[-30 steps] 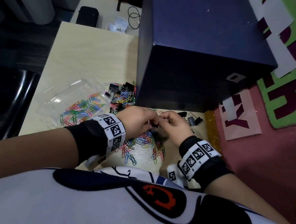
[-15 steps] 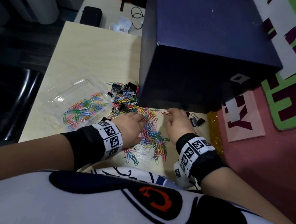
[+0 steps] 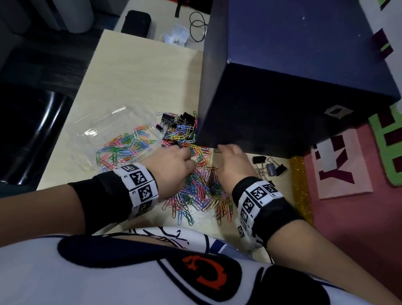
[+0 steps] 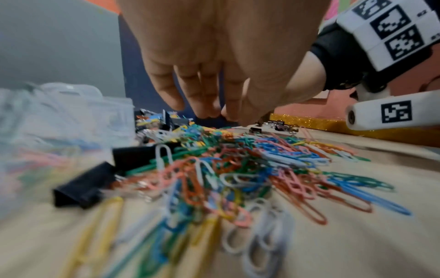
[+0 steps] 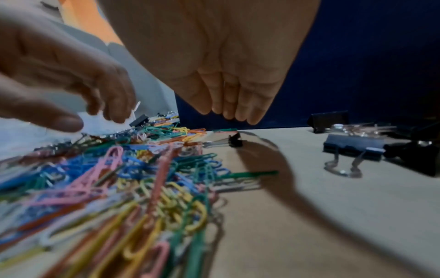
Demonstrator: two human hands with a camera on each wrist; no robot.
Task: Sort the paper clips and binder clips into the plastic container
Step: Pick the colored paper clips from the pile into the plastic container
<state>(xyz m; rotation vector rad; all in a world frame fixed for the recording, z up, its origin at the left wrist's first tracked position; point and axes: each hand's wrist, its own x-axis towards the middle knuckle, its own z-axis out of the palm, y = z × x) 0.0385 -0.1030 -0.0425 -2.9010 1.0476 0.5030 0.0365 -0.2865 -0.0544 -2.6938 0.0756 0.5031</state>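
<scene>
head view. my left hand [image 3: 171, 167] is over the left edge of the loose pile of paper clips [image 3: 200, 192] on the bench [image 3: 138, 79], fingers bent down into the clips; i cannot tell whether they pinch anything. my right hand [image 3: 232, 161] hovers at the pile's right edge, fingers straight and together, holding nothing. the plastic container [image 3: 117, 136] lies left of the pile, already holding a layer of coloured clips. one group of binder clips [image 3: 173, 125] is mixed with clips against the dark blue box [image 3: 292, 75]; a second group of binder clips [image 3: 270, 166] lies to the right of my right hand.

left wrist view. the left hand [image 4: 214, 56] points its fingers down at the far side of the pile; the tips are close together. a black binder clip [image 4: 83, 188] sits at the pile's near left, touching the clips.

right wrist view. the right hand [image 5: 226, 65] is flat, fingers extended side by side, above bare bench.

procedure, as i judge it: gather a small bunch with the left hand and use the right as a wall so clips do not scatter. lift clear before travelling, since linked clips may trail.

clearance: the box blocks the far side; the bench edge lies just right of the second binder group. open bench lies beyond the container, so approach from the near side.
</scene>
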